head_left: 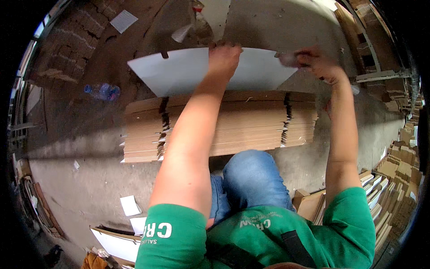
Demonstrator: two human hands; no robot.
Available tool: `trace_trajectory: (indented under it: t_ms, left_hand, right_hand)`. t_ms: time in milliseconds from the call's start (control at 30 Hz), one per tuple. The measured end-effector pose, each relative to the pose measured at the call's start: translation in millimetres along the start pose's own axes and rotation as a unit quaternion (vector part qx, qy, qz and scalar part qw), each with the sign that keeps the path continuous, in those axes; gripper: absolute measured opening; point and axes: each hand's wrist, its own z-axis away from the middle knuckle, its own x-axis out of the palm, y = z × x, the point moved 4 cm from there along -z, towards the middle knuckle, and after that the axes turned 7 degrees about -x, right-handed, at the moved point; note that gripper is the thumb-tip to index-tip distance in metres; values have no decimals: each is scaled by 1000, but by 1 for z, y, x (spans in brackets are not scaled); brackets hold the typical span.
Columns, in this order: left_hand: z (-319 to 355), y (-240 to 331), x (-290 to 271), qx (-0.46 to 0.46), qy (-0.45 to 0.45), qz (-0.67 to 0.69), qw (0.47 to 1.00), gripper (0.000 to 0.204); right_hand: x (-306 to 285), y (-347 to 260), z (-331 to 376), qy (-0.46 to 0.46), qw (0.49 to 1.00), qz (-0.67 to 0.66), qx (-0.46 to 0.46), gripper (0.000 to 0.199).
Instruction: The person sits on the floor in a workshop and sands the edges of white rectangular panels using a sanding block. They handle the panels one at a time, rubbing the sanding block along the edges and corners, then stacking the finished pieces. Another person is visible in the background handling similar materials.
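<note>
My left hand (225, 59) is closed over the far edge of a white-faced cardboard sheet (183, 71), near its middle. The sheet is tilted up behind a stack of brown corrugated cardboard (248, 127), white side toward me. A notch shows in its far edge at the left. At the sheet's right corner is my right hand (321, 66), blurred by motion, fingers curled. A dark brownish shape (289, 59) sticks out leftward from it over the corner; blur hides what it is. The stack lies flat on the floor before my knee, with jagged slots cut through both ends.
A clear plastic bottle (103, 92) lies on the floor at left; another bottle (199, 22) with a red cap is beyond the sheet. More cardboard piles stand at far left (78, 40) and lower right (380, 201). Paper scraps (130, 205) and a metal frame (376, 76) flank the area.
</note>
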Motion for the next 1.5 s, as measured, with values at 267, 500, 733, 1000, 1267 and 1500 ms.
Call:
trace_trajectory:
  t_ms: [267,500,733,1000,1267,1500]
  left_hand:
    - [1,-2,11,-25,-60,81,995,19]
    - [0,-2,9,-29,-69,44,996,25]
    - [13,0,9,-19,229,213,950,38]
    - [3,21,52,33,-38,177,983,38]
    - [-6,25,57,68,15,193,979,31]
    - [-7,29,53,58,15,196,979,26]
  right_hand:
    - [17,-21,-50,-88,995,33,35,34]
    - [-37,-76,-26,-69,988,-115,78,27]
    - [81,-217,-108,35,981,-69,-176,30]
    - [138,-286,-167,-213,963,52,-156,29]
    - [157,-273,-182,-236,970,-44,31,39]
    - [152,-294,-140,-82,981,43,-173,26]
